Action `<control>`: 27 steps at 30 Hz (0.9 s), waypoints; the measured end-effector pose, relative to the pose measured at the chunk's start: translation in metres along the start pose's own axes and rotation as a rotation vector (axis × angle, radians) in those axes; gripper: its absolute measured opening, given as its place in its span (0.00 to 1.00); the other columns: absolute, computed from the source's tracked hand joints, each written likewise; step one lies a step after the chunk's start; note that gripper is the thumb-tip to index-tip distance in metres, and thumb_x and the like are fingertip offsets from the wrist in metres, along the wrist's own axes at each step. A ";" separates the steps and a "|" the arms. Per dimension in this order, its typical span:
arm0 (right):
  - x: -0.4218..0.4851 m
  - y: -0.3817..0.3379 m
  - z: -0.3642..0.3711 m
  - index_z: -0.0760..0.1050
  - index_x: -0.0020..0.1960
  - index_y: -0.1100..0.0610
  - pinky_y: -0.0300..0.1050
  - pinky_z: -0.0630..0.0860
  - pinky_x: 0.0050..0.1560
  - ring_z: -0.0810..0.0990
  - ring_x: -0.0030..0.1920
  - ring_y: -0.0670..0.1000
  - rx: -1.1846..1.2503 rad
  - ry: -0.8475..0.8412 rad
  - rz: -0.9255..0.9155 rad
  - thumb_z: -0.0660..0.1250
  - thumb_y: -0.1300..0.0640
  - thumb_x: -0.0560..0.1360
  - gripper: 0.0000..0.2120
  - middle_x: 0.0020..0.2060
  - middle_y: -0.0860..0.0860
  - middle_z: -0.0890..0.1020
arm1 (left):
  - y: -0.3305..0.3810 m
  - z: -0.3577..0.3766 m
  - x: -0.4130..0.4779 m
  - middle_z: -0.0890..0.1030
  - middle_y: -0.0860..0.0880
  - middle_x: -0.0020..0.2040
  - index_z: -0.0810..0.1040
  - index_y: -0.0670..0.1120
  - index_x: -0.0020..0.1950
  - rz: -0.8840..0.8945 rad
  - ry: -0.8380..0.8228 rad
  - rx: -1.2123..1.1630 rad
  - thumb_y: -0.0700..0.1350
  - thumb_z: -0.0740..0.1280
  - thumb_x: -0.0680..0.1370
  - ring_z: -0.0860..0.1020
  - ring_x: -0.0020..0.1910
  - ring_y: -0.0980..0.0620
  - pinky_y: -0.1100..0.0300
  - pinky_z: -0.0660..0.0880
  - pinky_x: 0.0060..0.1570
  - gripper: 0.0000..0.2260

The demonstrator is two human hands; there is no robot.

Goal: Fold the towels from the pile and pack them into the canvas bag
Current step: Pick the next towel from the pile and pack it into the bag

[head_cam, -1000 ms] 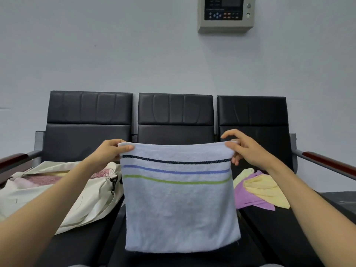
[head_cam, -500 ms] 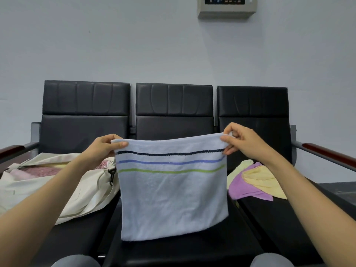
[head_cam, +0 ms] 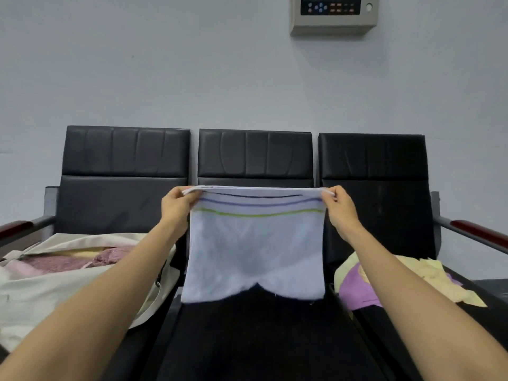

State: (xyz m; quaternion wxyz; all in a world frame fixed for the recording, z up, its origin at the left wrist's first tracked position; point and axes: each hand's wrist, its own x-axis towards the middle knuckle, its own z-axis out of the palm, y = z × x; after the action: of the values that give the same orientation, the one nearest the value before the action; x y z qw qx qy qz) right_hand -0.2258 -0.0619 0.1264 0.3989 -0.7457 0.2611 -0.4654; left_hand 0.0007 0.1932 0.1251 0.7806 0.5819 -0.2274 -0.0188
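A white towel point(head_cam: 254, 254) with black, blue and green stripes hangs doubled over the middle seat, its lower edge just above the cushion. My left hand point(head_cam: 177, 204) pinches its top left corner and my right hand point(head_cam: 339, 206) pinches its top right corner, both held out at backrest height. The cream canvas bag point(head_cam: 68, 292) lies open on the left seat with pink and yellow towels point(head_cam: 82, 258) inside. The pile of purple and yellow towels point(head_cam: 390, 281) sits on the right seat, partly behind my right forearm.
The black three-seat bench point(head_cam: 255, 155) stands against a pale wall, with wooden-topped armrests at the far left point(head_cam: 16, 229) and far right point(head_cam: 478, 232). A control panel point(head_cam: 334, 13) is mounted high on the wall.
Both hands have moved the towel away from me and further over the middle seat, its top edge now stretched flatter and its lower part swinging toward me. The camera has tilted a little.
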 end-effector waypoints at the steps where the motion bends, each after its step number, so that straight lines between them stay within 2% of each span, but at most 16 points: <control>1: -0.002 -0.001 0.001 0.74 0.52 0.54 0.30 0.70 0.37 0.74 0.43 0.39 0.057 0.019 -0.042 0.60 0.56 0.81 0.05 0.47 0.45 0.77 | 0.000 0.000 -0.003 0.80 0.49 0.40 0.78 0.44 0.43 0.058 0.010 -0.024 0.37 0.70 0.76 0.78 0.37 0.58 0.70 0.74 0.36 0.04; 3: -0.006 0.006 -0.001 0.75 0.56 0.53 0.28 0.69 0.41 0.75 0.47 0.38 0.097 -0.008 -0.079 0.60 0.55 0.82 0.07 0.51 0.41 0.78 | -0.004 -0.007 -0.009 0.82 0.51 0.41 0.80 0.46 0.45 0.119 -0.033 0.033 0.38 0.70 0.76 0.79 0.39 0.61 0.70 0.74 0.41 0.03; 5: -0.009 0.021 -0.004 0.75 0.54 0.54 0.32 0.70 0.44 0.76 0.48 0.42 0.041 -0.058 -0.084 0.61 0.55 0.81 0.06 0.50 0.44 0.79 | -0.017 -0.020 -0.013 0.82 0.51 0.42 0.80 0.45 0.46 0.123 -0.122 0.153 0.38 0.69 0.76 0.78 0.42 0.60 0.70 0.73 0.45 0.03; 8: -0.020 0.048 -0.008 0.74 0.47 0.57 0.43 0.67 0.40 0.72 0.39 0.47 -0.088 -0.143 -0.060 0.62 0.56 0.81 0.06 0.39 0.50 0.77 | -0.040 -0.036 -0.030 0.80 0.52 0.40 0.80 0.43 0.48 0.110 -0.209 0.298 0.37 0.67 0.77 0.76 0.36 0.66 0.74 0.71 0.40 0.03; 10: -0.031 0.066 -0.011 0.74 0.44 0.56 0.45 0.65 0.39 0.70 0.37 0.48 -0.157 -0.210 -0.026 0.63 0.56 0.80 0.07 0.35 0.50 0.75 | -0.061 -0.047 -0.043 0.80 0.53 0.39 0.79 0.42 0.48 0.079 -0.266 0.349 0.37 0.66 0.78 0.76 0.34 0.67 0.72 0.72 0.40 0.03; 13: -0.053 0.092 -0.016 0.77 0.43 0.54 0.45 0.69 0.43 0.74 0.40 0.48 -0.228 -0.345 0.036 0.64 0.55 0.79 0.07 0.36 0.49 0.78 | -0.098 -0.071 -0.060 0.79 0.49 0.41 0.77 0.40 0.47 -0.061 -0.395 0.380 0.40 0.65 0.80 0.77 0.43 0.56 0.61 0.72 0.47 0.04; 15: -0.070 0.105 -0.020 0.78 0.46 0.58 0.42 0.70 0.44 0.75 0.42 0.48 -0.221 -0.451 0.113 0.64 0.55 0.79 0.08 0.38 0.49 0.78 | -0.119 -0.086 -0.071 0.78 0.45 0.43 0.75 0.35 0.49 -0.174 -0.468 0.398 0.43 0.65 0.79 0.75 0.46 0.49 0.56 0.71 0.48 0.09; 18: -0.093 0.124 -0.028 0.76 0.53 0.65 0.43 0.72 0.45 0.76 0.45 0.51 -0.037 -0.639 0.366 0.64 0.56 0.80 0.12 0.42 0.53 0.79 | -0.137 -0.098 -0.091 0.82 0.44 0.47 0.76 0.37 0.56 -0.442 -0.556 0.338 0.42 0.64 0.80 0.81 0.45 0.48 0.55 0.77 0.45 0.10; 20: -0.105 0.138 -0.033 0.76 0.55 0.64 0.43 0.73 0.44 0.77 0.46 0.51 0.037 -0.734 0.515 0.63 0.56 0.80 0.11 0.43 0.54 0.80 | -0.144 -0.104 -0.100 0.83 0.42 0.51 0.76 0.39 0.59 -0.584 -0.628 0.328 0.41 0.63 0.80 0.83 0.45 0.49 0.56 0.79 0.41 0.10; 24: -0.126 0.157 -0.024 0.75 0.49 0.59 0.42 0.77 0.40 0.81 0.41 0.49 -0.090 -0.765 0.605 0.62 0.57 0.81 0.07 0.40 0.52 0.82 | -0.160 -0.105 -0.105 0.83 0.39 0.53 0.74 0.37 0.61 -0.680 -0.647 0.407 0.42 0.65 0.80 0.84 0.47 0.45 0.55 0.79 0.40 0.13; 27: -0.120 0.166 -0.007 0.76 0.53 0.59 0.46 0.78 0.43 0.82 0.47 0.53 -0.168 -0.631 0.567 0.61 0.56 0.81 0.08 0.47 0.56 0.82 | -0.170 -0.088 -0.096 0.83 0.41 0.50 0.74 0.38 0.58 -0.630 -0.532 0.407 0.45 0.63 0.81 0.83 0.44 0.46 0.56 0.79 0.36 0.11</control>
State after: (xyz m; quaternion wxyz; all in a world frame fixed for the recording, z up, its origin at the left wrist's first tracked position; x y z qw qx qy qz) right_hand -0.2865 -0.0632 -0.0697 0.5092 -0.7801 0.3579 -0.0636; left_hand -0.0117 0.2460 -0.0820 0.5212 0.7391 -0.2309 -0.3589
